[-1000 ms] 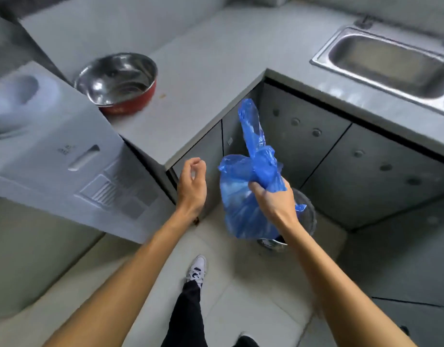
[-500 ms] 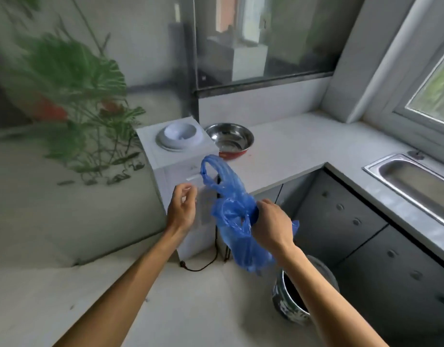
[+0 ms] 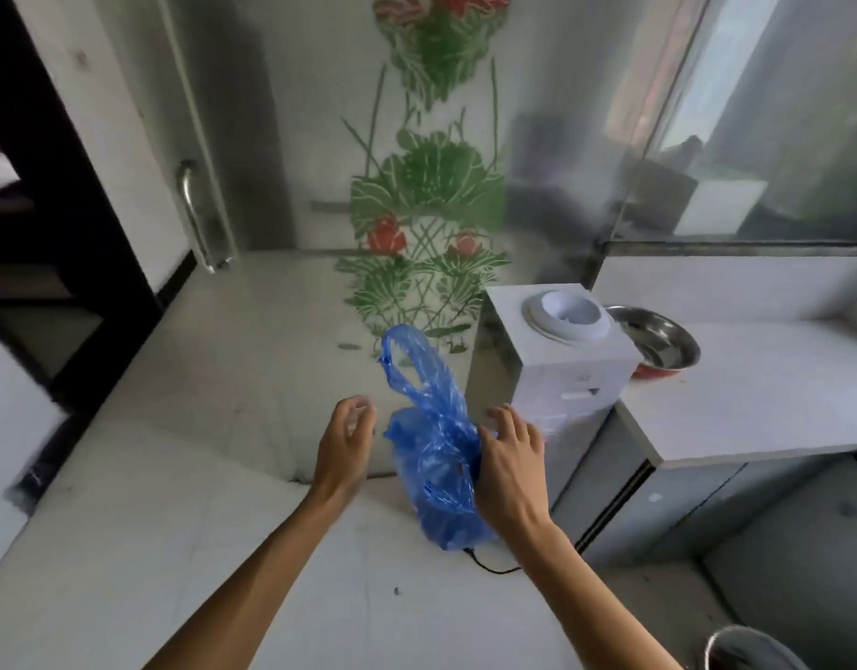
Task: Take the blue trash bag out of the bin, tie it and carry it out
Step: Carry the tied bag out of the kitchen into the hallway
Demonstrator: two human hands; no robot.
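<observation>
The blue trash bag (image 3: 436, 466) hangs in the air in front of me, out of the bin, with one loop handle sticking up at its top. My right hand (image 3: 511, 461) grips the bag's right side at the gathered neck, its fingers partly spread. A little to the left of the bag, my left hand (image 3: 344, 442) is curled open and apart from the plastic. The bin (image 3: 745, 650) shows only as a dark rim at the bottom right corner, behind my right forearm.
A white water dispenser (image 3: 571, 374) stands just right of the bag, its black cord (image 3: 489, 565) on the floor. A steel bowl (image 3: 658, 340) sits on the grey counter (image 3: 755, 403). Ahead is a frosted glass door (image 3: 426, 186) with a lotus pattern and a metal handle (image 3: 194, 215).
My view has swung left from the sink and cabinets to the glass door. The bag has travelled away from the bin with my right hand, whose fingers have loosened. My left hand stays empty.
</observation>
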